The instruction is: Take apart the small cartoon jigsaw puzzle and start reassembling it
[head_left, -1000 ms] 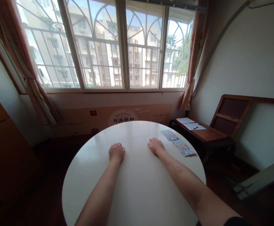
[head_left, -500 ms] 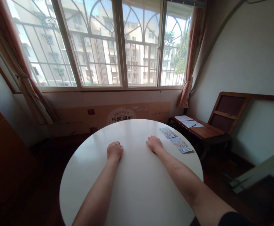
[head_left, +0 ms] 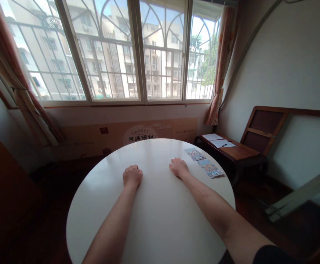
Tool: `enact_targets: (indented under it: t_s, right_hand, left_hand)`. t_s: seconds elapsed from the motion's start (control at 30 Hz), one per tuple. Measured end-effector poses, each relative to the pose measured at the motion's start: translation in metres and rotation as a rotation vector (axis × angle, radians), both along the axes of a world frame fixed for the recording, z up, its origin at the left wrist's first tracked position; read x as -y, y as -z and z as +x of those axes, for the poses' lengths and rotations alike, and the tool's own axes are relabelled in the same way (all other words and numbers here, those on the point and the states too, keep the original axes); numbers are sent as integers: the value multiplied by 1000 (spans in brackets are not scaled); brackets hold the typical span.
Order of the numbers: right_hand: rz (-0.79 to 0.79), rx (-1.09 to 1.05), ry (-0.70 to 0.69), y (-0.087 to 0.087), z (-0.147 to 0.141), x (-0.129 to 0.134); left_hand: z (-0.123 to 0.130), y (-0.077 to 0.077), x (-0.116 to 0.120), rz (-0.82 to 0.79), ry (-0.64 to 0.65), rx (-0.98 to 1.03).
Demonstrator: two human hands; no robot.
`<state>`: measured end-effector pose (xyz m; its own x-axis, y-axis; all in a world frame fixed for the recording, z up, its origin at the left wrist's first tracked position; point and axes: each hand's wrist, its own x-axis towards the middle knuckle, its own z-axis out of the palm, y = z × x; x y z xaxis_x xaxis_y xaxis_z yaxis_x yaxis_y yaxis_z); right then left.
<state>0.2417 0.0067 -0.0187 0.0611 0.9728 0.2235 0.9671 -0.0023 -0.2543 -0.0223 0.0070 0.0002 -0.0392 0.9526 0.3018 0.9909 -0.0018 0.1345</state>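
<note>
My left hand (head_left: pixel 133 175) rests on the white round table (head_left: pixel 154 220) as a closed fist, knuckles up. Nothing shows sticking out of it. My right hand (head_left: pixel 179 168) lies palm down on the tabletop with its fingers stretched out and a little apart, holding nothing. Just to the right of it, not touched, are two colourful printed sheets, mostly blue: a farther one (head_left: pixel 195 154) and a nearer one (head_left: pixel 210 168). They lie close together near the table's right edge.
Beyond the table's right edge stands a wooden chair (head_left: pixel 248 154) with white papers (head_left: pixel 224 143) and a dark pen on its seat. A printed cardboard panel (head_left: pixel 116 135) leans below the barred window. A pale slanted beam (head_left: pixel 300 196) is at the far right.
The view has shifted slightly, so the whole scene sits a little farther left. Both hands keep nearly the same place and pose on the table.
</note>
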Motion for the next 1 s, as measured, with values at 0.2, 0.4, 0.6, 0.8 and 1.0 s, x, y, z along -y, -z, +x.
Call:
enact_targets:
  t_s: [0.2, 0.4, 0.6, 0.8, 1.0]
  right_hand:
    - [-14, 6, -14, -2, -1, 3]
    - [-42, 15, -31, 1, -3, 4]
    - [-154, -12, -43, 3, -4, 2]
    - [-248, -46, -113, -3, 3, 4]
    - [-301, -67, -200, -9, 15, 5]
  left_hand:
    - [1, -1, 1, 3, 3, -24]
    - [1, 1, 1, 1, 97, -62]
    - [1, 1, -2, -6, 129, -100]
    - [-7, 4, -9, -56, 173, -103]
    - [-27, 11, -22, -166, 243, -82]
